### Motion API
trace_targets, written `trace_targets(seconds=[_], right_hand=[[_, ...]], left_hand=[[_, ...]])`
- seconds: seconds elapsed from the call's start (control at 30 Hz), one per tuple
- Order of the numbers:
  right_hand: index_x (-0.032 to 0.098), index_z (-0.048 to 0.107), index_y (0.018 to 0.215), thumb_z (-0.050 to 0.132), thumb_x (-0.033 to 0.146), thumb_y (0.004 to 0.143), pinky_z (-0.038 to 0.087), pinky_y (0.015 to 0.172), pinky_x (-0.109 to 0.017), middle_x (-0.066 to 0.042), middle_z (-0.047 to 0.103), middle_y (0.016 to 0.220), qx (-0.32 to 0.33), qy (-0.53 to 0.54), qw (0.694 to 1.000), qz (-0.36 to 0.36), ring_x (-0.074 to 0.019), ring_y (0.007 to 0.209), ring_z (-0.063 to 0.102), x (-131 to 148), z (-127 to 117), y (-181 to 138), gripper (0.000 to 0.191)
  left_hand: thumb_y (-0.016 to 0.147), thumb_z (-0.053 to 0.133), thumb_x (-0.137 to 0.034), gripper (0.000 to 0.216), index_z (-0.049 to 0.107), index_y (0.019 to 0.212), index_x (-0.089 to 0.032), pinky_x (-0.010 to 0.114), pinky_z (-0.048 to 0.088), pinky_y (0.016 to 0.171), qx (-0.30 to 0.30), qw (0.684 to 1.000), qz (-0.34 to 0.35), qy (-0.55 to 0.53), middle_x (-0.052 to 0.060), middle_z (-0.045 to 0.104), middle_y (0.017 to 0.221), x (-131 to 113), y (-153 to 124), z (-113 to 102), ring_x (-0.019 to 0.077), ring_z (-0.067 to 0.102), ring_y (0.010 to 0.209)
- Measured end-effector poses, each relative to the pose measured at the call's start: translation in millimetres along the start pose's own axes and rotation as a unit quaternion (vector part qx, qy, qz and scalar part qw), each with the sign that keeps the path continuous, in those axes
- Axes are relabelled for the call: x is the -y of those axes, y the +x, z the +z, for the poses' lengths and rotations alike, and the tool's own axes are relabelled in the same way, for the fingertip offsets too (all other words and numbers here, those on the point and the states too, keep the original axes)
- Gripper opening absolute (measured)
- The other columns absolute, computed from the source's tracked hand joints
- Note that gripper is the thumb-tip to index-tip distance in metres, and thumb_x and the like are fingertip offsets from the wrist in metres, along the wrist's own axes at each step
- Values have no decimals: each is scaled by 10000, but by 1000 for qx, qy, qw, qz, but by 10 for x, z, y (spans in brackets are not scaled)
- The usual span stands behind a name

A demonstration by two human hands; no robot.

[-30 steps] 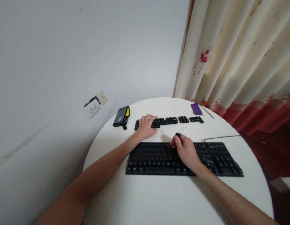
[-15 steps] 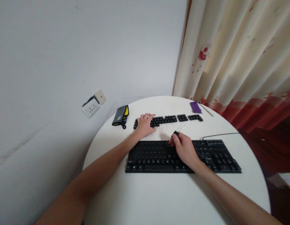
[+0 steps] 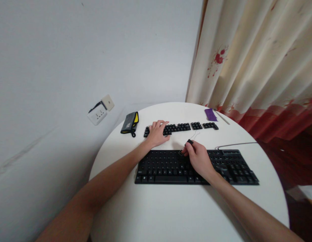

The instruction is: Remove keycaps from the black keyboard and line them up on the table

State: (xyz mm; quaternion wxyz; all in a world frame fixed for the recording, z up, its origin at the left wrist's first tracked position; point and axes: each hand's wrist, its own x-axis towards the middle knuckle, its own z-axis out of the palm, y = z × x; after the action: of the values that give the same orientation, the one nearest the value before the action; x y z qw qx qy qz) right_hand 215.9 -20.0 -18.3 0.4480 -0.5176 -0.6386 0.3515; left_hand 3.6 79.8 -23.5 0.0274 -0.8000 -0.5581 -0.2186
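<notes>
My right hand (image 3: 200,159) is closed over the middle of a black keyboard (image 3: 168,180). Its thumb and fingers pinch the black handle of a keycap puller (image 3: 188,142), whose two thin wires point away toward the back of the table. At the same hand's fingertips is a small dark square piece (image 3: 181,153), perhaps a keycap; whether it is held or lies on the keyboard I cannot tell. My left hand (image 3: 156,134) rests with fingers apart on a row of loose black keycaps (image 3: 181,127) behind the keyboard. It hides some of them. Many keyboard positions have bare stems.
All this stands on a round white table (image 3: 156,208). A grey and yellow pouch (image 3: 129,123) lies at the left. A purple cloth (image 3: 210,114) and a thin pale stick (image 3: 222,117) are at the back right. The keyboard's cable (image 3: 236,144) runs right. A curtain (image 3: 236,67) hangs behind.
The camera view has shifted very slightly. My left hand has edged a little to the right over the keycaps; my right hand keeps the puller in nearly the same place.
</notes>
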Motion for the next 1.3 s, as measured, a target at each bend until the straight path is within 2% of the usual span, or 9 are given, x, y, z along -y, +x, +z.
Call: trace_targets(seconds=[0.3,0.43,0.57,0.73,0.87,1.03,1.17,1.3], right_hand=[[189,616,740,437,423,955,480,641,-295,-53,700,728,5,5,1000,8,-189,633,642,-4,-4,12,365],[186,612,740,441,404,955,457,654,-293,-42,673,710,7,-18,1000,-13,-189,654,620,13,-65,36,350],[195,569,723,436,381,960,421,638,-276,-15,617,683,92,-51,992,-74,-175,662,568,121,-186,29,329],[198,549,730,427,348,974,395,647,-274,-6,596,689,202,-116,965,-122,-164,658,526,206,-303,12,312],[189,528,725,450,350,974,370,628,-273,-10,586,689,241,-146,952,-120,-158,650,500,187,-332,28,307],[190,491,677,508,322,947,353,612,-260,14,543,674,290,-120,940,-132,-135,632,455,180,-345,18,301],[189,478,642,575,323,905,337,581,-247,32,492,651,303,-109,936,-141,-123,613,427,173,-336,-5,310],[186,524,672,587,311,888,338,569,-242,29,519,660,296,-115,939,-133,-124,605,446,160,-312,-12,257]], left_hand=[[762,678,-416,685,430,1383,-266,492,341,954,-7,1000,6,14,109,464,1362,-22,47,42,351,396,1213],[766,676,-416,674,440,1377,-256,498,345,953,-9,1000,6,7,112,469,1354,-28,45,23,355,395,1207],[818,632,-356,564,480,1350,-245,481,353,970,-32,999,24,-26,104,499,1320,-53,32,-32,331,409,1197],[902,506,-217,279,619,1157,-215,411,372,939,-7,987,141,-76,66,652,1121,-76,10,-59,250,516,1081],[931,470,-205,214,668,1011,-191,390,373,880,-19,980,182,-81,61,698,1007,-60,8,-31,223,566,991],[915,478,-171,207,681,951,-192,374,382,851,-19,978,193,-82,49,717,962,-20,17,5,212,585,952],[911,483,-163,206,685,944,-190,368,393,855,-20,976,201,-86,48,718,951,1,22,35,205,596,939],[911,486,-162,204,687,937,-187,364,403,848,-27,975,200,-92,47,719,942,5,22,44,201,604,927]])
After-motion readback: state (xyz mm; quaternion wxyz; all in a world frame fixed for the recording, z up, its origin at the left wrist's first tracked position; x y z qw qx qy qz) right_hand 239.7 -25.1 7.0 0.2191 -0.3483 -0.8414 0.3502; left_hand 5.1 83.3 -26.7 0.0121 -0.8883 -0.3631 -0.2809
